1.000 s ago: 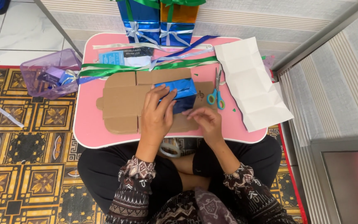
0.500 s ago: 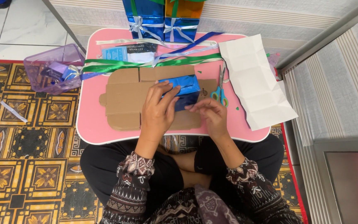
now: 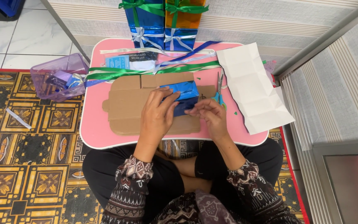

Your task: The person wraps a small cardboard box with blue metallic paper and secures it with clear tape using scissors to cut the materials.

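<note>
Pink low table (image 3: pixel 100 132), flattened brown cardboard sheet (image 3: pixel 125 103) underneath: left hand (image 3: pixel 157 114) palm-down gripping small shiny blue-wrapped box (image 3: pixel 184 94); right hand (image 3: pixel 210 116) pinching its near edge.

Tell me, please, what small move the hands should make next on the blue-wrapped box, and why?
Probably press the loose foil flat at the box's right end. The left hand lies over the blue foil-wrapped box, steadying it on the flattened cardboard, while the right hand pinches the wrapping at that end, which does not look closed yet. The scissors lie just beyond.
</note>
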